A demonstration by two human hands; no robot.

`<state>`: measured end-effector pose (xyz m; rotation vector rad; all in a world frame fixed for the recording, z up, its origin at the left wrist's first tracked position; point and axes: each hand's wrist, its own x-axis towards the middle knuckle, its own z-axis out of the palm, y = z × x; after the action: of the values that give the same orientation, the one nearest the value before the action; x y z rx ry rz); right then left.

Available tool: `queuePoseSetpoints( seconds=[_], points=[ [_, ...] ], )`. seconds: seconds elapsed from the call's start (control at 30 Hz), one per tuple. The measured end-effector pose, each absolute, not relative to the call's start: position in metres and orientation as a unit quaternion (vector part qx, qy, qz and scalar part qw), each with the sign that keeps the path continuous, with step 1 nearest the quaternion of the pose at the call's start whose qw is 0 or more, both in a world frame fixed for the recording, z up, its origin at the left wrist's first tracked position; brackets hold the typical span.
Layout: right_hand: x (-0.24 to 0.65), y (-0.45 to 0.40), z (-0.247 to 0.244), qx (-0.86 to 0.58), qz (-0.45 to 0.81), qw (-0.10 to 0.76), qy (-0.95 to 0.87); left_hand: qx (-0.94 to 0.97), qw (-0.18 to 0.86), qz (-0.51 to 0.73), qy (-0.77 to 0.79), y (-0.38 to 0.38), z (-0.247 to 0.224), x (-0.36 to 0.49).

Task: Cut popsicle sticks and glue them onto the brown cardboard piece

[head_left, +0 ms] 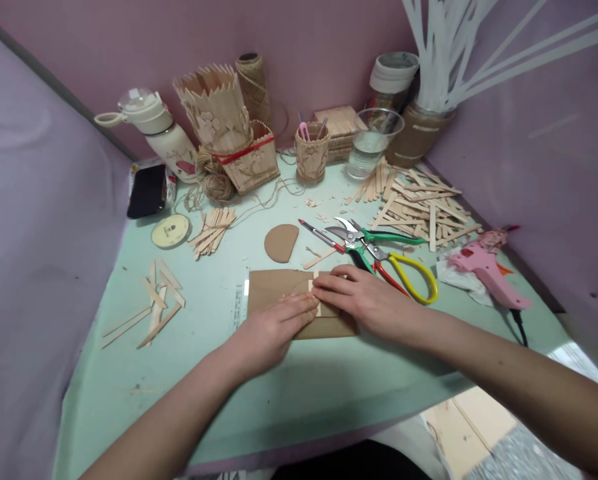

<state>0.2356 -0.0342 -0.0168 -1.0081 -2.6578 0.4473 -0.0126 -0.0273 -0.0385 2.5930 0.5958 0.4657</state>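
A brown cardboard piece (pixel 269 285) lies flat near the front of the table, with a smaller cardboard strip on top. Across it stands a pale craft stick (pixel 319 309), running away from me and partly hidden by fingers. My left hand (pixel 273 327) rests palm down on the cardboard, its outstretched fingertips pressing beside the stick. From the right, my right hand (pixel 363 299) lays its extended fingers over the stick and strip. A clear ruler (pixel 237 308) shows at the cardboard's left edge. Just beyond lies a cardboard disc (pixel 281 243) with one straight side.
Pruning shears (pixel 351 237), yellow-and-red-handled pliers (pixel 379 252) and a pen (pixel 321 235) lie behind my right hand. A pink glue gun (pixel 489 267) rests at right, near piled craft sticks (pixel 419 200). A water cup (pixel 371 147), stick baskets (pixel 249 157) and a bottle (pixel 166 137) stand behind.
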Motion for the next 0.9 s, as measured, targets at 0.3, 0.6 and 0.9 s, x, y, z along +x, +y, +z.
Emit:
queuePoseSetpoints(
  seconds=[0.3,0.6,0.9],
  points=[
    [0.235,-0.032,-0.012,-0.319,0.103,0.096,-0.937,0.913,0.274,0.204,0.224,-0.018,-0.025,-0.015],
    [0.239,-0.035,-0.024,-0.313,0.107,0.147,-0.932,0.917,0.193,0.227,0.265,-0.024,-0.024,0.001],
    [0.238,-0.040,-0.034,-0.343,0.121,0.164,-0.917,0.892,0.158,0.289,0.310,-0.033,-0.047,0.005]
  ],
)
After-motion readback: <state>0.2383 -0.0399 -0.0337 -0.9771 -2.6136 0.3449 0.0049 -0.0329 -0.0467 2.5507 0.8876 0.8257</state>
